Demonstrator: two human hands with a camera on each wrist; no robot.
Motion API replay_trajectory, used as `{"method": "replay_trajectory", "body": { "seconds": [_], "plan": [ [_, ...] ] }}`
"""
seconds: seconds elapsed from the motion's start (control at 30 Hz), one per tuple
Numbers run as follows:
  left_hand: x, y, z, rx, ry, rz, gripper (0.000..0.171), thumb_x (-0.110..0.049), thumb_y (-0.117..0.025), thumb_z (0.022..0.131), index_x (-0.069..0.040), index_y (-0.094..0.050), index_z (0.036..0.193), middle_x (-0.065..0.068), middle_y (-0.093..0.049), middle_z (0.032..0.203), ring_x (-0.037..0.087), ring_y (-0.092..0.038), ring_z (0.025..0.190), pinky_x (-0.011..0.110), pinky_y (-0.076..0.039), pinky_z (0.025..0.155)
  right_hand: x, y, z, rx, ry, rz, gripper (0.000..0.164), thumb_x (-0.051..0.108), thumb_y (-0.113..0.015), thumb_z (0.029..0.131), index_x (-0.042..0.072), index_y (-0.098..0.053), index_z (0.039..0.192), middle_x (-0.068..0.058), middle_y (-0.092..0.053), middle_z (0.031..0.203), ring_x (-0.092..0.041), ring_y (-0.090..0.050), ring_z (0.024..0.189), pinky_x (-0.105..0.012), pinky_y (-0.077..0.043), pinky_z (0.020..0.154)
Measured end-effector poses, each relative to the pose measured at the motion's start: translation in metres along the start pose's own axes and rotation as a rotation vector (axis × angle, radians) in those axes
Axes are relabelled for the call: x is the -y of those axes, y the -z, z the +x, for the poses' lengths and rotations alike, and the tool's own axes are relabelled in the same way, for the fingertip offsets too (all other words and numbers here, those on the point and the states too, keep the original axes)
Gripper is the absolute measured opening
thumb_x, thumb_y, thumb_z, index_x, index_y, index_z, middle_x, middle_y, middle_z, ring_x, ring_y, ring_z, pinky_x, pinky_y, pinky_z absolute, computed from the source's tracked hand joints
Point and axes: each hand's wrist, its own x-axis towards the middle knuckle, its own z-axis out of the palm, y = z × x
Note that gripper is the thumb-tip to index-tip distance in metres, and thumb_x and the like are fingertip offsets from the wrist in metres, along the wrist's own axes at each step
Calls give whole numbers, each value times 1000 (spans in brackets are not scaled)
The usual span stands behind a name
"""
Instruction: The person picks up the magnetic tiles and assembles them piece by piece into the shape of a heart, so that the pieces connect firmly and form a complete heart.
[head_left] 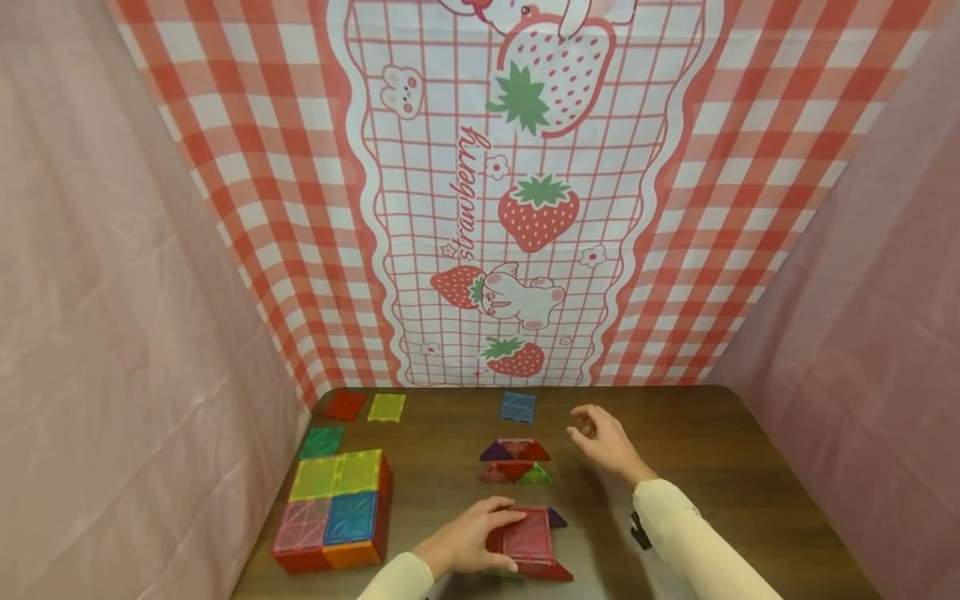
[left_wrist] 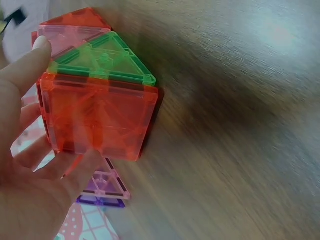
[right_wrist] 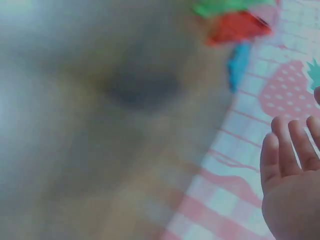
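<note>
Near the table's front, my left hand (head_left: pixel 480 533) holds a small block of translucent magnetic tiles (head_left: pixel 527 535), pink on top with a red triangle at the near right corner. In the left wrist view the thumb and fingers span the block's orange-red wall (left_wrist: pixel 100 117), and a green triangular tile (left_wrist: pixel 105 57) lies against its end. My right hand (head_left: pixel 606 443) hovers with nothing in it, fingers loosely bent, right of a flat blue square tile (head_left: pixel 517 407). Between the hands lie two rows of triangular tiles, a far row (head_left: pixel 515 451) and a near row (head_left: pixel 515 472).
At the left stands a larger box of magnetic tiles (head_left: pixel 330 510) with yellow, pink and blue squares on top. Behind it lie green (head_left: pixel 321 442), red (head_left: pixel 346 406) and yellow (head_left: pixel 386 407) square tiles. A strawberry-print cloth (head_left: pixel 517 208) hangs at the table's back edge.
</note>
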Motion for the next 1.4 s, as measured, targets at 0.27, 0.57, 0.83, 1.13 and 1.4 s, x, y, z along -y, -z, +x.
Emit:
{"method": "replay_trajectory", "body": {
  "seconds": [0.27, 0.57, 0.83, 1.13, 1.4],
  "plan": [
    [9, 7, -15, 22, 47, -42, 72, -50, -79, 85, -24, -55, 147, 6, -52, 149, 21, -52, 133, 37, -50, 104, 15, -8, 77, 228, -53, -199, 49, 19, -58, 99, -5, -51, 142, -28, -56, 139, -46, -53, 128, -60, -44, 105],
    [15, 4, -19, 2, 11, -44, 69, -51, -76, 87, -26, -54, 147, 7, -51, 149, 22, -53, 133, 37, -51, 102, 22, -55, 88, 499, -210, -375, 57, 4, -51, 94, -2, -43, 151, -28, -40, 154, -51, -40, 140, -62, -36, 112],
    [17, 3, -20, -7, 24, -45, 69, -52, -75, 87, -28, -53, 148, 6, -51, 151, 22, -52, 133, 37, -51, 102, 9, -72, 79, 604, -290, -403, 56, 6, -47, 97, 10, -46, 153, -24, -32, 161, -53, -27, 146, -71, -24, 114],
    [17, 1, -23, -18, 30, -74, 68, -52, -75, 88, -28, -53, 148, 5, -50, 151, 22, -51, 134, 37, -51, 103, -16, -47, 61, 543, -264, -430, 56, 2, -44, 93, 10, -53, 148, -25, -38, 158, -54, -34, 142, -72, -28, 111],
    [18, 0, -21, -36, 29, -84, 69, -50, -78, 85, -26, -55, 146, 6, -51, 149, 23, -53, 133, 38, -51, 103, -51, -19, 19, 323, 13, -612, 37, 18, -65, 90, 1, -73, 121, -24, -63, 134, -45, -59, 123, -60, -48, 99]
  ]
}}
